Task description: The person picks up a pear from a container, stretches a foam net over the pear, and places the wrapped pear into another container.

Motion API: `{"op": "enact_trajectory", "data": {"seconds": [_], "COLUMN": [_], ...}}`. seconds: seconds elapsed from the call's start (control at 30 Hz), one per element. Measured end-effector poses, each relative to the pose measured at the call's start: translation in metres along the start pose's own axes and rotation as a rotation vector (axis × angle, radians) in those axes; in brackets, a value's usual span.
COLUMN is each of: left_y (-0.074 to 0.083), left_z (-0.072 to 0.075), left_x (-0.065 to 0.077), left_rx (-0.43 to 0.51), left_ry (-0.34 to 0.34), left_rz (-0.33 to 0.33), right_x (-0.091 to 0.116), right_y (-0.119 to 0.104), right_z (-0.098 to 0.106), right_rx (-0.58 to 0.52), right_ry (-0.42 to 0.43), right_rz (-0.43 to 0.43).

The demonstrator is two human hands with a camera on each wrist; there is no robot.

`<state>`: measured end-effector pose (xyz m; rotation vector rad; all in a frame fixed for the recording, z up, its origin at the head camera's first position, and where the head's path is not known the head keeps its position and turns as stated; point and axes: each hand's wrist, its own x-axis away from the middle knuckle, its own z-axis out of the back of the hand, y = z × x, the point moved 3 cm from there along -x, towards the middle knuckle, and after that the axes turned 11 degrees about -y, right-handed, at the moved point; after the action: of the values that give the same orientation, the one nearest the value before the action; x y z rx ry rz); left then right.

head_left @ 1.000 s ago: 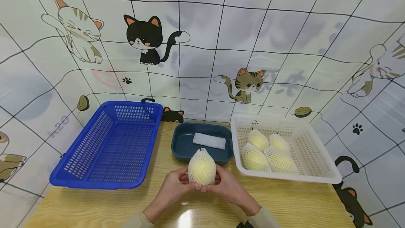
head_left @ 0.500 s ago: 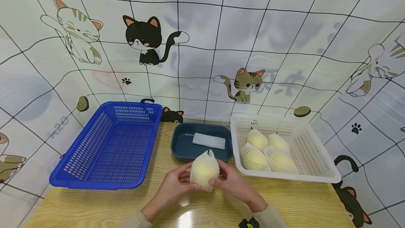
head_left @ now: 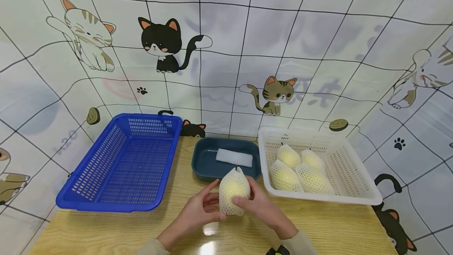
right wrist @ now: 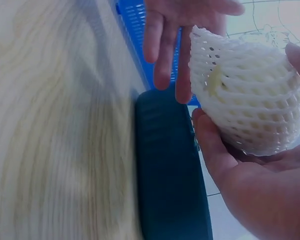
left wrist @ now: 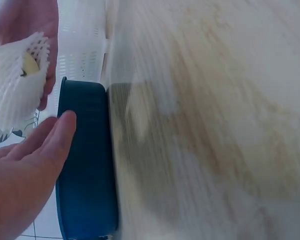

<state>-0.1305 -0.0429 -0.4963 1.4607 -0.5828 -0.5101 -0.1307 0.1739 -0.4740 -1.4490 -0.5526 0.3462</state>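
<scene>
A pale yellow pear point(head_left: 234, 187) in a white foam net point(right wrist: 262, 102) is held up over the table, its dark stem tip showing at the top. My right hand point(head_left: 262, 206) grips it from the right, thumb across its front and fingers behind. On the other side my left hand point(head_left: 197, 208) lies beside the pear with fingers extended and thumb apart. In the right wrist view, those left fingers point(right wrist: 162, 55) are straight and hold nothing. Just behind the hands is a dark teal box point(head_left: 196, 172) with a flat white foam piece point(head_left: 233, 157) in it.
To the left stands a blue plastic basket point(head_left: 155, 204). A white basket point(head_left: 361, 199) on the right holds several netted pears point(head_left: 313, 178). All rest on a wooden table point(head_left: 198, 239) before a cat-print backdrop point(head_left: 226, 70).
The pear has shifted slightly right and been turned in the hands. My right thumb has moved up onto its front, while my left fingers have loosened from it.
</scene>
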Motion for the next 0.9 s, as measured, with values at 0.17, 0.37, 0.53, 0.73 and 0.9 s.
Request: {"op": "enact_trajectory", "data": {"seconds": [0.17,0.37,0.53,0.73,0.9], "left_y": [-0.001,0.003,0.004,0.003,0.003], "left_z": [0.005,0.013,0.018,0.022,0.023], "left_x": [0.004,0.006,0.007,0.009,0.009], "left_rx": [-0.004,0.069,0.084,0.105,0.112], "left_ry": [0.108,0.304,0.376,0.420,0.425], "left_rz": [-0.032,-0.079,-0.112,-0.097,-0.107], "right_x": [0.003,0.007,0.014,0.029,0.047], "right_y": [-0.004,-0.008,-0.013,-0.026,-0.039], "right_z": [0.005,0.009,0.014,0.024,0.043], "right_rx": [0.020,0.026,0.014,-0.013,-0.020], "right_ry": [0.048,0.079,0.115,0.180,0.263], "right_rz": [0.019,0.040,0.052,0.042,0.071]}}
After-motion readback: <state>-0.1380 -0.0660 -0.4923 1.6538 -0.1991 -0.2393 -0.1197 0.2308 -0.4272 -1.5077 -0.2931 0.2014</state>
